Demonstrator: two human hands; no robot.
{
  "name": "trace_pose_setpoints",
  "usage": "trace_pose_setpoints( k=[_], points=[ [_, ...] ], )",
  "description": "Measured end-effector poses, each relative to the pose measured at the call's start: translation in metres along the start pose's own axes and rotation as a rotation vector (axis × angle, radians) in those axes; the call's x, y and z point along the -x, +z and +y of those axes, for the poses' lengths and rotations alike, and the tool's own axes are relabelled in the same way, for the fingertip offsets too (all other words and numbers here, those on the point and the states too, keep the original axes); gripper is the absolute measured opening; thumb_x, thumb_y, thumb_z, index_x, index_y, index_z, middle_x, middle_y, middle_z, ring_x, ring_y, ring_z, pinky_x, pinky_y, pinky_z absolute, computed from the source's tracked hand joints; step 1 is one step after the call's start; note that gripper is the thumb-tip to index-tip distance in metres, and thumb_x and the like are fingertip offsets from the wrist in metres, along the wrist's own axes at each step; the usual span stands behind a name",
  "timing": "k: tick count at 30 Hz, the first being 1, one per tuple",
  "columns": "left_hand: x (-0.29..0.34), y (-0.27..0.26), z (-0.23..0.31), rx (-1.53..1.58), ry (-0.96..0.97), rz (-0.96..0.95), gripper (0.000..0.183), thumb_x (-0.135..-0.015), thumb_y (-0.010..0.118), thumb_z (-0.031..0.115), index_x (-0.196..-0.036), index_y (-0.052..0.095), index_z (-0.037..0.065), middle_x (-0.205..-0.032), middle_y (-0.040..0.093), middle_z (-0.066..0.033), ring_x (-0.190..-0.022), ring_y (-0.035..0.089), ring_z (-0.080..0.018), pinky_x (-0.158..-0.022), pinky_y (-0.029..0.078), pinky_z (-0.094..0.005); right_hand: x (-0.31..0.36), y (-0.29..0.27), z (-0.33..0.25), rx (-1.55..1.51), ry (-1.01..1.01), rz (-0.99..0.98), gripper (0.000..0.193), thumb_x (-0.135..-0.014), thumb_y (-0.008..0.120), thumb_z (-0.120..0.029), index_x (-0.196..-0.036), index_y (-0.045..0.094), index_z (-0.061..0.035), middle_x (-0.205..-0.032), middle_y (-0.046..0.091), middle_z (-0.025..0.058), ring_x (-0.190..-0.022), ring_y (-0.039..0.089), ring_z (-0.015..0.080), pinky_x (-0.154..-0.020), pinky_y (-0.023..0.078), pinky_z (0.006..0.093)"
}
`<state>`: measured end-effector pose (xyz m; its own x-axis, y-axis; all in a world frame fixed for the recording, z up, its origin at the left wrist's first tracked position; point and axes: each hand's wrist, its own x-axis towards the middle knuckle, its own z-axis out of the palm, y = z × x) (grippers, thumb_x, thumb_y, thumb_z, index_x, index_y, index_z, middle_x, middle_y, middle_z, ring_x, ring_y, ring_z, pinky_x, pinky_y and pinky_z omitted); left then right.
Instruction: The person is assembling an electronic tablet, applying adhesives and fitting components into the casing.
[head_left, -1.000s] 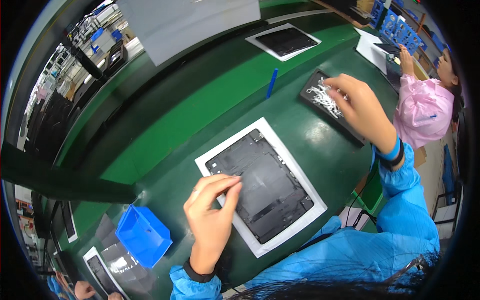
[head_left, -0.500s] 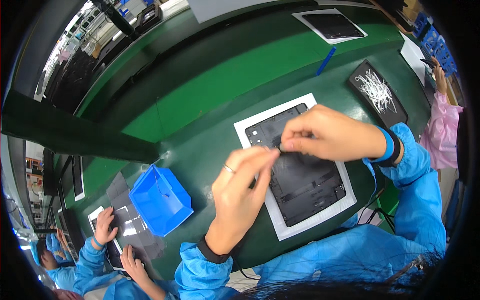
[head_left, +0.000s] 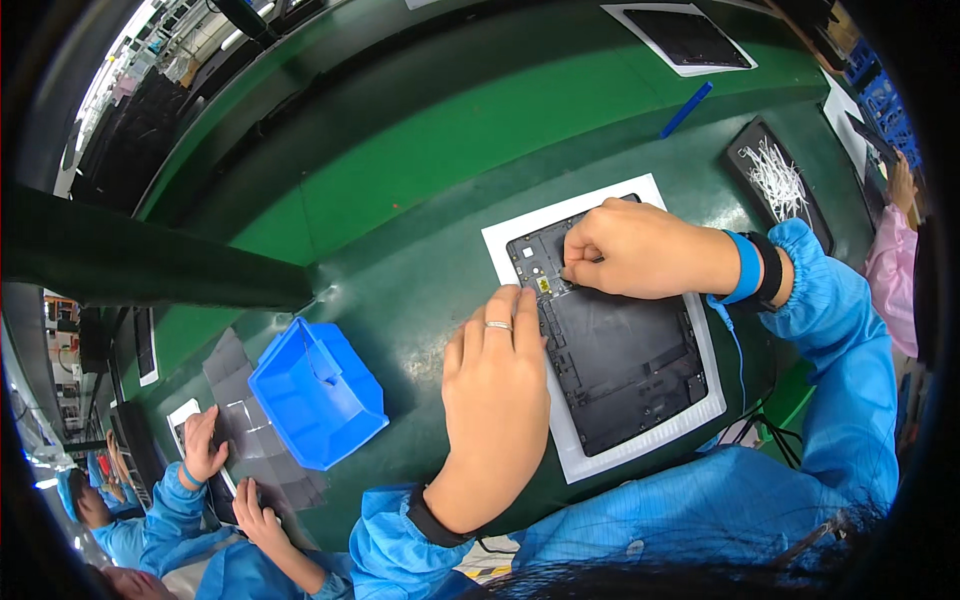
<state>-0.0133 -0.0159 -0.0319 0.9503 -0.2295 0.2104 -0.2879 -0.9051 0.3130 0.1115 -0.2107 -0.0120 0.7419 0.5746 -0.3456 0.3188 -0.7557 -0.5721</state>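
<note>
A black opened tablet body [head_left: 620,350] lies on a white foam mat [head_left: 640,445] on the green bench. My left hand [head_left: 495,385] rests flat at the mat's left edge, a ring on one finger, fingertips touching the device's left rim. My right hand [head_left: 635,250] is bunched over the device's upper left corner, fingertips pinched on something too small to make out. A blue wrist strap and dark band sit on my right wrist.
A blue plastic bin [head_left: 315,390] stands left of my left hand. A black tray with white strips [head_left: 780,180] and a blue pen [head_left: 686,109] lie at the upper right, another tablet on a mat [head_left: 685,38] beyond. A co-worker's hands [head_left: 225,470] work at lower left.
My right hand came back from the black tray at the right to the device's upper left corner. My left hand shifted to the mat's left edge. The view swung left.
</note>
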Motion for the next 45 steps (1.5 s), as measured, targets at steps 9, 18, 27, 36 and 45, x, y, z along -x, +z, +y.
trace_pose_setpoints(
  k=[9, 18, 27, 36, 45],
  points=[
    [0.002, 0.003, 0.009, 0.012, 0.071, -0.034, 0.045, -0.088, 0.07, 0.001, -0.133, 0.063, -0.004, -0.135, 0.064, -0.0132, -0.116, 0.065, -0.0311, -0.099, 0.05, -0.0437, -0.002, -0.003, -0.003, -0.013, -0.001, -0.028, 0.019, -0.088, 0.068, -0.017, -0.081, 0.075, -0.0006, -0.078, 0.075, 0.0197, -0.076, 0.074, 0.0365, -0.074, 0.059, 0.0444],
    [0.003, 0.009, 0.008, -0.059, 0.114, -0.076, 0.051, -0.088, 0.061, -0.001, -0.139, 0.061, -0.005, -0.142, 0.062, -0.0143, -0.12, 0.063, -0.0302, -0.107, 0.047, -0.0461, -0.002, 0.001, 0.0, 0.026, -0.069, 0.004, 0.018, -0.09, 0.069, -0.016, -0.084, 0.075, -0.0001, -0.076, 0.075, 0.0154, -0.073, 0.073, 0.0334, -0.072, 0.057, 0.0422],
    [0.0, 0.007, 0.011, -0.253, 0.145, -0.084, 0.047, -0.088, 0.065, 0.01, -0.135, 0.067, 0.003, -0.14, 0.069, -0.0072, -0.087, 0.062, -0.0159, -0.088, 0.047, -0.0341, 0.012, -0.013, 0.003, -0.054, 0.024, 0.039, 0.027, -0.094, 0.072, -0.024, -0.087, 0.076, 0.0012, -0.084, 0.076, 0.0188, -0.081, 0.075, 0.0334, -0.075, 0.058, 0.0404],
    [-0.009, 0.012, 0.026, -0.316, 0.073, -0.197, 0.051, -0.084, 0.066, 0.004, -0.135, 0.067, 0.0, -0.134, 0.071, -0.0156, -0.063, 0.06, -0.0154, -0.065, 0.043, -0.0299, 0.03, -0.019, 0.016, -0.227, 0.117, 0.14, 0.02, -0.092, 0.078, -0.017, -0.085, 0.074, 0.0019, -0.072, 0.072, 0.015, -0.063, 0.068, 0.0269, -0.059, 0.052, 0.0373],
    [-0.02, 0.024, 0.032, -0.434, 0.106, -0.123, 0.038, -0.088, 0.067, 0.01, -0.125, 0.067, 0.002, -0.115, 0.075, -0.009, -0.054, 0.051, -0.006, -0.057, 0.037, -0.0257, 0.038, -0.009, 0.021, -0.207, 0.131, 0.272, 0.021, -0.092, 0.078, -0.016, -0.081, 0.073, 0.0006, -0.065, 0.069, 0.0141, -0.057, 0.066, 0.0263, -0.055, 0.049, 0.036]
  ],
)
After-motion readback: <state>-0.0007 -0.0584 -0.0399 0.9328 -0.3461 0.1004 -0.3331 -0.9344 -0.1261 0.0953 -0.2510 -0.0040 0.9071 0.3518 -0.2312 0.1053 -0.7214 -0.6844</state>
